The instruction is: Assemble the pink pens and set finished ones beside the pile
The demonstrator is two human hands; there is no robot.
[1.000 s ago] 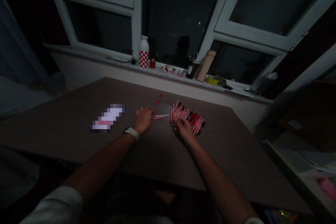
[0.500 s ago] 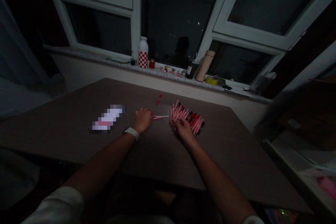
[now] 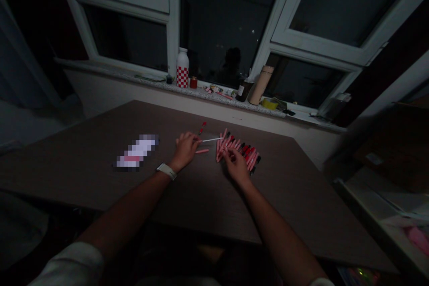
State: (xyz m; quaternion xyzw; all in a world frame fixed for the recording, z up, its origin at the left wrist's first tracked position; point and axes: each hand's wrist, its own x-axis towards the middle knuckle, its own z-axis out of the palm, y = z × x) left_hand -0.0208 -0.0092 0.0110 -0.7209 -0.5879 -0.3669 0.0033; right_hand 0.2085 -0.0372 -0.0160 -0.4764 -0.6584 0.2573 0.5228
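Observation:
My left hand [image 3: 187,147], with a pale watch band at its wrist, is closed on a thin white rod [image 3: 214,139] that looks like a pen refill. The rod points right toward the pile, its left end hidden in my fingers. Just below it, a short pink pen piece [image 3: 202,151] lies on the table. My right hand [image 3: 236,164] is at the near left side of a pile of pink, red and black pens [image 3: 248,151]. Its thumb and fingers are pinched around what seems to be a pink pen [image 3: 225,149], mostly covered by the fingertips.
A red pen [image 3: 202,128] lies apart behind my left hand. Left on the brown table [image 3: 187,205] is a blurred-out phone-like object [image 3: 137,151]. Along the windowsill stand a checkered bottle [image 3: 182,69], a small red jar [image 3: 193,82], a dark container [image 3: 244,90] and a tan flask [image 3: 261,86].
My left hand has lifted slightly and turned, raising the white rod away from the pink piece, which stays on the table. My right hand has barely moved.

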